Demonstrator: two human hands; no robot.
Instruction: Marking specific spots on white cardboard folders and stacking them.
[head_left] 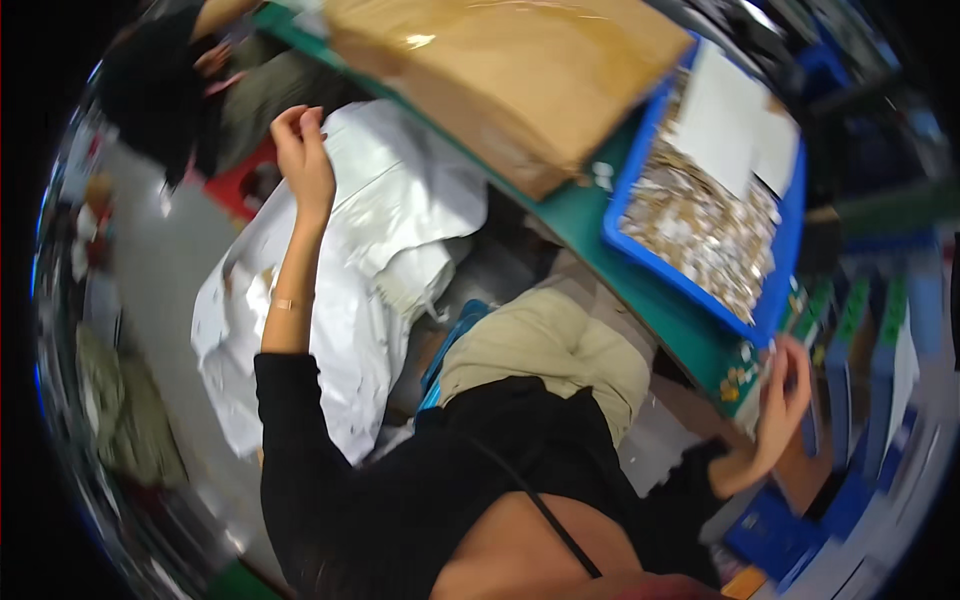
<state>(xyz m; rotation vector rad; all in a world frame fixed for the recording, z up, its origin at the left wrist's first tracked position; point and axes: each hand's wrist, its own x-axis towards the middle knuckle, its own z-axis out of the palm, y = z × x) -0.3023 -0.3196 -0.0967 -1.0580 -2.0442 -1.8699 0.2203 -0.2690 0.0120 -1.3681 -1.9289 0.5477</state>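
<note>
Blue plastic is forming the tray (680, 280) holding pale pieces (690, 220) on a green worktop (650, 300). The right hand (783, 400) is hanging by its near corner, the left hand (303, 165) well apart above a white sack (350, 250); blur is hiding whether either is gripping anything. Loose pieces are probably wanting light, level handling. A carton (500, 85) is sharing the worktop, another person (150, 95) showing beyond.

Moderate indoor light; glare spots the far cardboard box (510, 85); the right hand (782, 405) looks soft; fisheye edges curve, blackening.

Head-worn fisheye, looking down from above
</note>
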